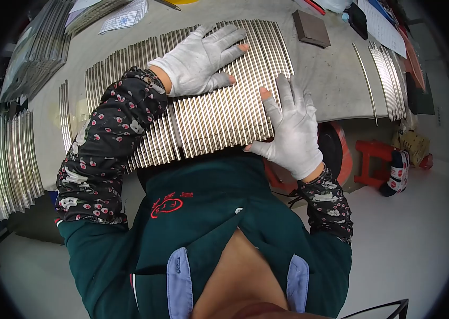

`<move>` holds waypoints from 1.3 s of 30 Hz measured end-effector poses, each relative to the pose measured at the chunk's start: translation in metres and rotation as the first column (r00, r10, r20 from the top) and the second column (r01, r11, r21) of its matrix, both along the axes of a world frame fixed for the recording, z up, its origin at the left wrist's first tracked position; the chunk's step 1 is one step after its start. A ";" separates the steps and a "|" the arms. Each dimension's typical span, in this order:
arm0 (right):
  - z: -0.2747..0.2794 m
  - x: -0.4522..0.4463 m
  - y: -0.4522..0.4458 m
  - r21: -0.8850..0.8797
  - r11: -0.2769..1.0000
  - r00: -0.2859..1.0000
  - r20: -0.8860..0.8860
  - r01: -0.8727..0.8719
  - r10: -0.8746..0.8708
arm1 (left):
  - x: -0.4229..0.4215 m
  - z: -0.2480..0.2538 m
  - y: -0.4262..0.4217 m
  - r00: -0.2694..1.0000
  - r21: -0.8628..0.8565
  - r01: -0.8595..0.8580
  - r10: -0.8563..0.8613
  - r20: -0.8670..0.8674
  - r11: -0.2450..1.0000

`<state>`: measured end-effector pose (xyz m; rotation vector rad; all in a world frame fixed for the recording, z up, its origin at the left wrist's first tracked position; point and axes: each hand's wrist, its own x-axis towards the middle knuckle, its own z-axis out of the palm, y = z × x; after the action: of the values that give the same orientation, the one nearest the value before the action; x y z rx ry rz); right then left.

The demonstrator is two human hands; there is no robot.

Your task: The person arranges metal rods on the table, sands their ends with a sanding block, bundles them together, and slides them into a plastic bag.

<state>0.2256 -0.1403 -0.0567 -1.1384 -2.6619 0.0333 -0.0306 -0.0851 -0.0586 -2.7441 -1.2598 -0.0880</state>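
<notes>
Rows of slim metal rods (pixel 219 119) lie side by side across the grey table, their near ends by the table's front edge. My left hand (pixel 198 61), in a white glove with bare fingertips, rests flat on top of the rods with its fingers spread. At the right end of the rows, my right hand (pixel 291 127), gloved the same way, lies with spread fingers against the outer rods. Neither hand is wrapped round a rod.
Bundles of wrapped rods (pixel 14 165) stand at the left. A brown block (pixel 311 28) sits behind on the table (pixel 331 80). A single rod (pixel 365 82) and a rod bundle (pixel 389 82) lie right. A red stool (pixel 368 162) stands below.
</notes>
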 end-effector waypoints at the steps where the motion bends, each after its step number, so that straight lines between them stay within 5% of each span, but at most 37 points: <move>1: 0.000 0.000 -0.001 -0.032 0.999 1.000 -0.025 -0.003 0.002 | -0.001 0.002 -0.003 0.999 -0.023 0.032 -0.032 0.010 0.999; 8: 0.004 -0.015 -0.006 -0.188 0.948 0.962 0.037 -0.258 0.269 | -0.025 0.017 -0.027 0.991 -0.120 0.125 -0.120 0.051 0.985; 12: 0.017 -0.022 -0.003 -0.282 0.779 0.820 -0.053 -0.559 0.570 | -0.059 0.020 -0.051 0.990 -0.075 0.136 -0.133 0.039 0.988; 14: 0.054 -0.023 0.005 -0.176 0.769 0.789 -0.145 -0.615 0.598 | -0.084 0.023 -0.062 0.999 -0.113 0.046 -0.046 0.001 0.993; 16: 0.102 -0.012 0.001 0.263 0.778 0.762 -0.184 -0.570 0.621 | -0.104 0.019 -0.073 1.000 -0.071 -0.003 0.005 0.022 0.997; 18: 0.127 -0.010 -0.026 0.601 0.746 0.759 -0.332 -0.286 0.559 | -0.118 0.015 -0.080 1.000 -0.075 -0.012 0.014 0.022 0.997; 22: 0.154 0.013 -0.043 0.722 0.642 0.778 -0.240 -0.257 0.581 | -0.133 0.021 -0.093 0.997 -0.124 -0.077 0.079 0.017 0.989; 23: 0.182 0.027 -0.043 0.644 0.619 0.818 0.017 -0.449 0.575 | -0.137 0.022 -0.096 0.996 -0.123 -0.075 0.080 0.032 0.990; 24: 0.197 0.030 -0.040 0.638 0.629 0.819 0.005 -0.444 0.574 | -0.141 0.022 -0.098 0.996 -0.121 -0.073 0.079 0.047 0.990; 26: 0.211 0.034 -0.034 0.525 0.581 0.769 0.270 -0.622 0.579 | -0.148 0.021 -0.100 0.998 -0.110 -0.049 0.053 0.037 0.993; 28: 0.186 0.032 -0.038 0.626 0.540 0.808 0.277 -0.562 0.520 | -0.150 0.022 -0.103 0.995 -0.152 -0.091 0.098 0.035 0.984; 30: 0.158 0.005 -0.049 0.630 0.777 0.840 -0.413 -0.016 0.352 | -0.153 0.021 -0.103 0.996 -0.096 -0.054 0.060 0.064 0.994; 32: 0.141 -0.001 -0.006 0.722 0.687 0.744 -0.412 -0.087 0.526 | -0.152 0.021 -0.105 0.995 -0.130 -0.074 0.081 0.050 0.989; 34: 0.123 0.005 0.051 0.579 0.800 0.915 -0.220 -0.157 0.338 | -0.153 0.018 -0.104 0.995 -0.115 -0.056 0.065 0.076 0.992; 35: 0.102 -0.001 0.078 0.416 0.909 0.961 -0.253 0.008 0.108 | -0.153 0.018 -0.104 0.994 -0.129 -0.062 0.073 0.079 0.990; 37: 0.054 0.006 0.128 0.323 0.891 0.947 -0.111 0.320 -0.300 | -0.151 0.019 -0.104 0.992 -0.144 -0.070 0.084 0.092 0.987; 38: 0.041 0.010 0.143 0.331 0.884 0.944 -0.109 0.330 -0.311 | -0.151 0.019 -0.104 0.993 -0.137 -0.057 0.071 0.098 0.989; 39: 0.031 0.014 0.154 0.136 0.900 0.910 -0.039 0.414 -0.412 | -0.151 0.018 -0.105 0.993 -0.135 -0.065 0.077 0.091 0.989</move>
<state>0.2399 0.0135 -0.0258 -1.6196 -2.3134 -0.2226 -0.1814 -0.1904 -0.0401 -2.8326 -1.4361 -0.1359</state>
